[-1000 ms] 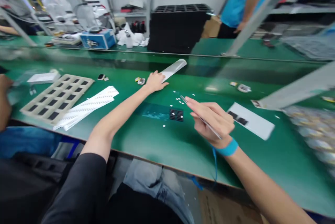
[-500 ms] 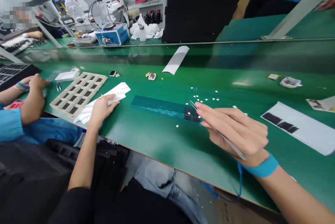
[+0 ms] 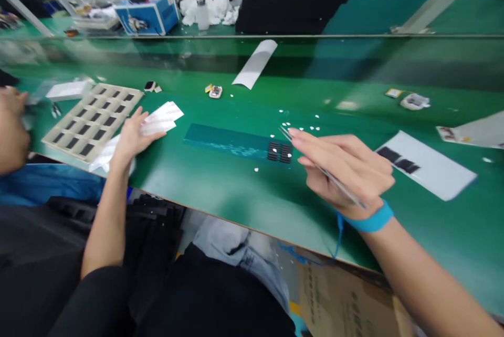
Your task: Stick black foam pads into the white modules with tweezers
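Observation:
My left hand rests over the white paper strips, thumb and fingers spread apart. The strips fan out on both sides of it, slightly blurred. In my right hand is a pair of metal tweezers, tips pointing left and down. Those tips are above the mat, close to a translucent teal sheet whose right end carries small black ribbed pieces. A few tiny white bits lie on these pieces. Whether the tweezers hold anything is too small to tell.
A beige tray with dark inserts stands left, beside a co-worker's hand. Several white bits are scattered behind the tweezers. A white sheet with black strips lies right. Small electronic parts lie farther back.
The view has tilted down and shifted, so the bench appears higher. The tweezer tips have drawn away from the black pieces. My left hand's fingers have spread over the paper strips.

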`<state>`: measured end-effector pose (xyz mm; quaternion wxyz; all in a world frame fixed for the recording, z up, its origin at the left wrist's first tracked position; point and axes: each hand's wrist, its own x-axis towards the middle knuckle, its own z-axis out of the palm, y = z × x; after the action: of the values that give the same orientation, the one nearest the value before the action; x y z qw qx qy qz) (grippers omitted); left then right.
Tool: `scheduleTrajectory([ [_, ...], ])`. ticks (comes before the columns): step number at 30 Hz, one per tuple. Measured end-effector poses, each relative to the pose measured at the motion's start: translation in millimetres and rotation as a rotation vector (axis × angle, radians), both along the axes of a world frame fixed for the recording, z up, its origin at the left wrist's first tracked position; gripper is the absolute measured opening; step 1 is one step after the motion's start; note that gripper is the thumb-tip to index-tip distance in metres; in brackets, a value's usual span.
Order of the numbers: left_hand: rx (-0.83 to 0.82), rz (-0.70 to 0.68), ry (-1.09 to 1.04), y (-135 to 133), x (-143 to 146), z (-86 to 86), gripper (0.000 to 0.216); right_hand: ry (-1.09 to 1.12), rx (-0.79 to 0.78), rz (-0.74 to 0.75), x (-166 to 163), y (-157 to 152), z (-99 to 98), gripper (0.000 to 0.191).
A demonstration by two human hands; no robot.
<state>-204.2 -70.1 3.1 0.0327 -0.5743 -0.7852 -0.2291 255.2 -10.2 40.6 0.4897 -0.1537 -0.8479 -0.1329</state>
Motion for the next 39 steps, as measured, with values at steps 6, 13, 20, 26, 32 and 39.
scheduleTrajectory([
  [6,0.144,0.029,-0.02,7.6,-3.0,-4.6,0.047,0.15,-0.021,-0.1,7.9,26.0,-8.2,0.04],
  [13,0.474,0.064,0.115,6.5,-1.6,20.6,0.057,0.139,-0.071,-0.246,14.7,41.4,-21.4,0.028],
  [20,0.472,-0.674,0.232,-32.6,155.2,39.6,0.03,0.104,-0.224,-0.295,20.1,48.0,-31.3,0.028],
  [26,-0.048,-1.017,0.228,-43.8,234.0,-5.0,0.056,0.084,-0.366,-0.295,17.5,48.8,-34.6,0.03],
  [32,-0.036,-1.008,0.258,-37.2,219.7,0.5,0.047,0.026,-0.431,-0.352,11.1,42.2,-26.0,0.034],
  [39,0.16,-1.199,0.338,24.9,227.7,21.4,0.043,-0.144,-0.641,-0.377,8.1,44.2,-20.4,0.036],
])
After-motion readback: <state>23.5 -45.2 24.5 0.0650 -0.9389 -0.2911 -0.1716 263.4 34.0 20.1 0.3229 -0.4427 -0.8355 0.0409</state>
